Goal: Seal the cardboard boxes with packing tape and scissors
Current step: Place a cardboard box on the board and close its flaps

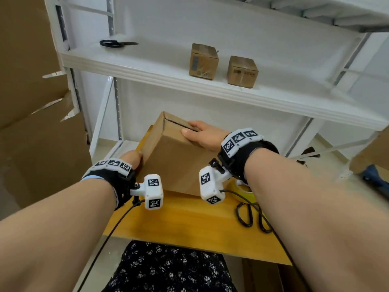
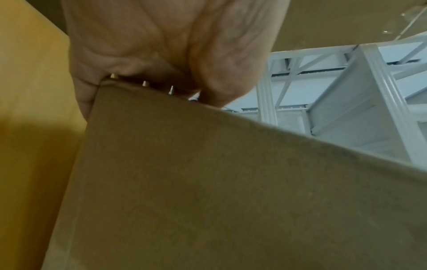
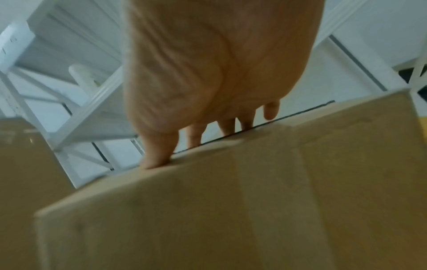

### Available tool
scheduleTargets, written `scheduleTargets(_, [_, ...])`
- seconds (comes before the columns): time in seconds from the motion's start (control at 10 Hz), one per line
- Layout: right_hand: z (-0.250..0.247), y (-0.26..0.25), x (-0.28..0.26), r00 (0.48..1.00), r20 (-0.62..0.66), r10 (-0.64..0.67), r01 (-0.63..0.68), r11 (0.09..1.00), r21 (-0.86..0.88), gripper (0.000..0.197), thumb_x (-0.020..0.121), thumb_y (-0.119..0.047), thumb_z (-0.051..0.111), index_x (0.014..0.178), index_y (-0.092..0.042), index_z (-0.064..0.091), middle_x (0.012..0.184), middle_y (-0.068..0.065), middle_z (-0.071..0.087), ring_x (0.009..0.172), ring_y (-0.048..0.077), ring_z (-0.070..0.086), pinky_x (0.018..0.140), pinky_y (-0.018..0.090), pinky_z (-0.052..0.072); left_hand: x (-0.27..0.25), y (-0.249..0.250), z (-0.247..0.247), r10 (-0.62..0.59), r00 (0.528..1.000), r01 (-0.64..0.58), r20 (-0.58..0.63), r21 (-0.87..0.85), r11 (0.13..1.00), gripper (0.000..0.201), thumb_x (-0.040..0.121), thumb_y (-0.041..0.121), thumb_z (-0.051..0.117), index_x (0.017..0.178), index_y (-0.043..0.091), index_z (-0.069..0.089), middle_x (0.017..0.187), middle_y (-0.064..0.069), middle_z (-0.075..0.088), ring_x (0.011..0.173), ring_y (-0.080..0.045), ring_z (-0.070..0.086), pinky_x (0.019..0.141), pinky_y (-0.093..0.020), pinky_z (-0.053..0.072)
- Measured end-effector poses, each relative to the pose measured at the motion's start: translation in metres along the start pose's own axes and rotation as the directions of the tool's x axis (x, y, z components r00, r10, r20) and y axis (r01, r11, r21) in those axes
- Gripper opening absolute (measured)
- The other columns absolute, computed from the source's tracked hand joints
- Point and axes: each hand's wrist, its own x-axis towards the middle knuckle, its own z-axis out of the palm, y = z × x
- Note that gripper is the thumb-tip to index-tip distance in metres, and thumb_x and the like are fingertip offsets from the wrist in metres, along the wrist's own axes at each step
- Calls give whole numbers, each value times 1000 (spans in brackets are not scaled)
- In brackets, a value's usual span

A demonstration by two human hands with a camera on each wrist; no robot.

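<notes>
Cardboard box (image 1: 179, 157) tilted on the yellow table (image 1: 189, 224), held between both hands. Left hand (image 1: 132, 158) grips its lower left edge, fingers curled around the corner. Right hand (image 1: 202, 133) clasps the upper right edge, thumb on the side, fingers over the top seam. Tape roll (image 1: 245, 191), probably packing tape, partly hidden behind the right wrist. Scissors (image 1: 114, 43) and two small boxes (image 1: 203, 62) on the white shelf (image 1: 147, 66).

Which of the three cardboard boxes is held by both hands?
The large plain box on the wooden table; the left hand and right hand grip it. The two small boxes stand untouched on the shelf.
</notes>
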Motion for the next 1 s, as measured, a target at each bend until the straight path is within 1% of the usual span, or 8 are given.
scheduleTargets(0.1, [18,9,10,998,15,57,-55,992,-111,93,72,-97,16,152,-51,8,166,1,12,151,28,17,121,52,13,27,-16,0,-138,988,153,67,-385,910,95,71,66,55,137,-2,41,137,-24,50,122,-43,50,106,-53,37])
scheduleTargets(0.3, [53,3,18,997,38,65,-47,933,-357,64,98,-67,19,156,-45,3,167,5,-5,153,30,-3,122,55,3,14,-20,-3,-52,986,119,158,-451,885,69,78,72,48,107,10,62,115,-24,66,99,-35,64,97,-52,46])
scheduleTargets(0.5, [58,4,24,997,37,67,-46,908,-415,58,102,-57,15,157,-43,2,167,4,-7,153,29,-6,120,54,2,1,-8,-27,34,943,154,331,-524,838,70,76,75,47,105,13,58,115,-3,57,102,-30,53,88,-41,42])
scheduleTargets(0.6, [58,0,21,996,39,76,-52,904,-425,61,103,-55,18,158,-36,1,167,5,-6,153,29,-4,120,53,4,-19,-3,-23,138,937,14,321,-428,904,40,90,33,64,123,11,60,123,-19,63,108,-38,62,95,-52,48])
scheduleTargets(0.7, [53,-11,13,996,39,86,-61,903,-425,61,105,-48,23,160,-26,5,167,8,1,153,30,1,121,49,7,-31,5,-12,177,930,-77,323,-301,950,26,94,15,60,120,14,56,109,-19,65,95,-36,64,83,-50,54])
scheduleTargets(0.8, [45,-16,8,996,47,79,-48,886,-461,57,108,-39,24,159,-18,10,166,10,8,153,28,7,121,43,9,-20,13,-4,209,955,-173,210,-178,969,41,85,24,72,120,16,53,115,-18,64,106,-39,62,94,-55,50])
scheduleTargets(0.9, [48,-10,11,996,57,70,-37,891,-453,58,107,-39,27,159,-19,9,166,9,4,153,29,5,121,47,7,8,15,-1,220,973,-225,67,81,971,107,43,62,86,133,25,43,125,-12,61,109,-37,61,94,-53,50])
scheduleTargets(1.0, [56,-2,19,997,32,70,-49,897,-439,59,105,-40,30,158,-20,11,166,7,3,153,28,3,122,54,7,-11,30,11,346,938,-277,-21,553,786,87,82,46,68,150,23,20,153,-13,32,137,-38,33,112,-54,31])
